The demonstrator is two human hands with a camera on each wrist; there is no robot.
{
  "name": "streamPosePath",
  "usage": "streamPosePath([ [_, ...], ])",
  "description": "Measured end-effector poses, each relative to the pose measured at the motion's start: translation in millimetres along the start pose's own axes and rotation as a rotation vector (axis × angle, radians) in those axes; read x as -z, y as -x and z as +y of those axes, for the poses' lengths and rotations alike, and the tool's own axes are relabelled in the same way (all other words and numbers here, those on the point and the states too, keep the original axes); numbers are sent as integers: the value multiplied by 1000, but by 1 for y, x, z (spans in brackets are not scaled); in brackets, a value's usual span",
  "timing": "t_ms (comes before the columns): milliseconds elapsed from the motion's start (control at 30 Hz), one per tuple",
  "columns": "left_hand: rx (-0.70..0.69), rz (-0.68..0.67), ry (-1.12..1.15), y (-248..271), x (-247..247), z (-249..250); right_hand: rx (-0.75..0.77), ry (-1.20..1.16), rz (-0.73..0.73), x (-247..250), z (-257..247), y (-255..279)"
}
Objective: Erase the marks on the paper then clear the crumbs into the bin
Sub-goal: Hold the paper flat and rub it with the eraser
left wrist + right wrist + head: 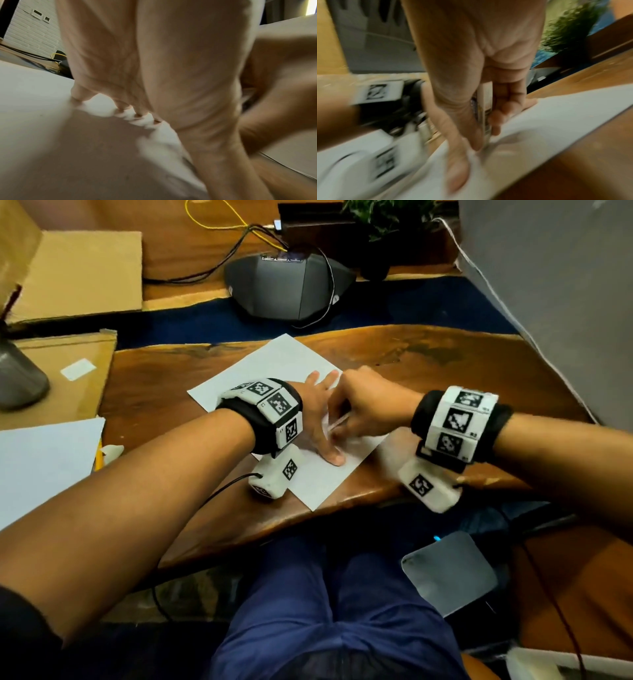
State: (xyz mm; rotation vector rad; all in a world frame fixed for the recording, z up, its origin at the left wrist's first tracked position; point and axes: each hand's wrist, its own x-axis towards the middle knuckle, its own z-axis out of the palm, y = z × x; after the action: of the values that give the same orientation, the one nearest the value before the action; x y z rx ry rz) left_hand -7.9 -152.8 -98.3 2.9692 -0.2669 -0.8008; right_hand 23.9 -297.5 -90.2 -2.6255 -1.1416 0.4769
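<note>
Lap: my legs in dark blue trousers [329, 611] sit under the near edge of the brown wooden table [428, 361].
Sheet: the white rectangular sheet of paper [274, 361] lies flat on the table, turned at an angle, one corner just at the near edge.
Left hand: my left hand [320, 412] lies flat on the paper, fingers straight and spread, thumb pressed down toward me; the left wrist view shows its fingertips [80, 94] touching the sheet.
Right hand: my right hand [366, 409] is curled round a slim pale stick-shaped eraser [337, 424], pinched between thumb and fingers, crossing over the left hand.
Eraser tip: in the right wrist view the eraser [485, 119] stands steeply with its lower end on the paper [556, 115]; the view is blurred.
Marks and crumbs: too small or blurred; I cannot tell.
Left side: a second white sheet [44, 463] lies at the left edge, beside flat brown cardboard [68, 378] and a grey round vessel [20, 378].
Far side: a dark grey conference speaker unit [287, 285] with cables stands beyond the paper; behind it, a green leafy plant [387, 217].
</note>
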Motion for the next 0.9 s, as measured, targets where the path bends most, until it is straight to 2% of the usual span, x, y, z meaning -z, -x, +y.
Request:
streamPosePath([
  [100,1,-53,-29,-11,-1,-5,-120,-17,129,15,25,-19],
  [333,9,-27,-55,-12,-4,-6,-148,-28,230,20,35,-16],
  [500,-19,-5,-27,-9,-8,-7,-173,2,90,20,48,4],
  [667,-81,-6,-12,4,-12,-6,-220,-34,151,21,59,7],
  [833,-56,-58,-69,-2,-10,-5,-233,66,207,18,57,4],
  [900,-52,-58,-78,-3,-12,-4,-190,83,206,14,52,5],
])
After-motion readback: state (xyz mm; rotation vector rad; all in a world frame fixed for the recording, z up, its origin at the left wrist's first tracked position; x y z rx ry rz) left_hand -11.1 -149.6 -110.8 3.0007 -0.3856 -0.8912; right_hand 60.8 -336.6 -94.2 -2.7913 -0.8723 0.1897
